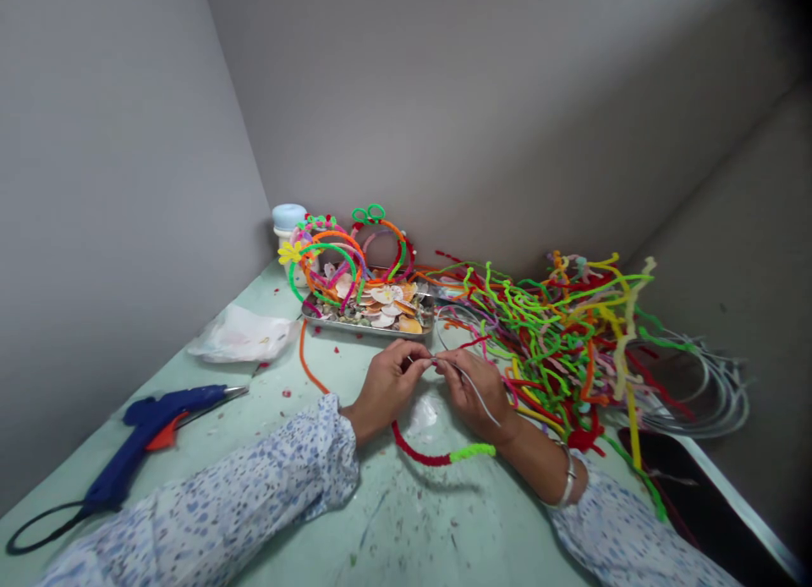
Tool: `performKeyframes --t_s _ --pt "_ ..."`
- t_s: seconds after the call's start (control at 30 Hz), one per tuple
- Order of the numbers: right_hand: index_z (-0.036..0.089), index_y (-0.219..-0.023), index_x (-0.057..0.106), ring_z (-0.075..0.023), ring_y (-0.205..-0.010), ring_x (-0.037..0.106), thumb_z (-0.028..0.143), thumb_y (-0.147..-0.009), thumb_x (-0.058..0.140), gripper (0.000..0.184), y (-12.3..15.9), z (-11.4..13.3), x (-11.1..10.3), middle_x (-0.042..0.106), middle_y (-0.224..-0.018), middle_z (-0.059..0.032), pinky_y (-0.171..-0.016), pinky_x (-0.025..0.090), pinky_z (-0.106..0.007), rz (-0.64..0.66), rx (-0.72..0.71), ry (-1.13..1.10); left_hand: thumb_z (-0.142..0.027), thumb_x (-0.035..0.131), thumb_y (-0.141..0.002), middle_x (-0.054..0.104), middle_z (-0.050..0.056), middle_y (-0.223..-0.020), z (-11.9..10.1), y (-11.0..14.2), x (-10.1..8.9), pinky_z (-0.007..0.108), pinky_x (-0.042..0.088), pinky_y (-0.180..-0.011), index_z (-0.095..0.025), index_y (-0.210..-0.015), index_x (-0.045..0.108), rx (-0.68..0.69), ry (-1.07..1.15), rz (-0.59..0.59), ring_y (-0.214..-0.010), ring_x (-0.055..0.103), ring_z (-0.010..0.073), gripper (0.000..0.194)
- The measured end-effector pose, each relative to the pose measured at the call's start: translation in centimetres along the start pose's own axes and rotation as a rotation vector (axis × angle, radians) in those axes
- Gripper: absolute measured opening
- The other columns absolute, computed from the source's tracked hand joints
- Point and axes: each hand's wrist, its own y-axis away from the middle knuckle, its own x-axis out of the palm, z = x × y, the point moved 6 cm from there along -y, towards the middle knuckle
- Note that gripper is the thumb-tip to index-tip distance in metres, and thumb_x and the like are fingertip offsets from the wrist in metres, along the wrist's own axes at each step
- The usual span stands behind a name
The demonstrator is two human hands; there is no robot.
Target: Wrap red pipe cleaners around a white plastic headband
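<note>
My left hand point(392, 382) and my right hand point(470, 387) meet at the fingertips over the middle of the table, both pinched. A thin whitish strip point(477, 394), like a bare headband, runs from my right fingertips back across that hand to the wrist. What my left thumb and forefinger grip at the meeting point is too small to make out. Below my left hand curves a fuzzy pipe cleaner strand, red point(422, 457) then light green point(473, 452); an orange pipe cleaner point(310, 369) shows on the other side of that wrist.
A metal tray point(381, 331) of seashells point(386, 294) stands behind my hands, with pipe-cleaner headbands point(330, 240) on it. A lidded jar point(288, 216) is beside it. Loose pipe cleaners point(545, 325) and bare bands point(716, 392) lie right; a plastic bag point(244, 335) and blue glue gun point(120, 460) left.
</note>
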Motion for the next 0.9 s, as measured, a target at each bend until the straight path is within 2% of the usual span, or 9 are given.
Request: performKeyframes --t_s 0.3,0.5,0.9 --pt "0.018 -0.098 0.058 -0.0185 -0.078 0.064 0.018 -0.091 0.048 0.012 -0.02 0.11 -0.14 0.067 -0.085 -0.0065 -0.071 0.05 -0.031 -0.036 -0.016 -0.016 -0.025 0.053 -0.086 0.06 0.003 -0.086 -0.21 0.22 0.21 0.025 0.044 -0.074 -0.018 -0.089 0.064 0.048 -0.02 -0.013 -0.081 0.056 0.0143 0.013" --pt "0.019 -0.098 0.058 -0.0179 -0.075 0.064 0.019 -0.091 0.048 0.013 0.01 0.13 -0.17 0.067 -0.083 -0.0058 -0.068 0.05 -0.03 -0.046 -0.017 -0.003 -0.025 0.052 -0.087 0.06 0.003 -0.088 -0.23 0.17 0.22 0.026 0.044 -0.076 -0.019 -0.091 0.066 0.053 -0.033 0.003 -0.083 0.057 0.0146 0.015" --pt "0.019 -0.104 0.059 -0.0185 -0.081 0.061 0.015 -0.09 0.05 0.017 0.04 0.42 -0.02 0.068 -0.09 -0.0059 -0.072 0.048 -0.031 -0.026 -0.057 0.027 -0.023 0.044 -0.091 0.056 0.003 -0.087 -0.32 0.14 0.55 0.027 0.041 -0.076 -0.017 -0.088 0.06 0.042 -0.135 0.061 -0.084 0.054 0.0156 0.016"
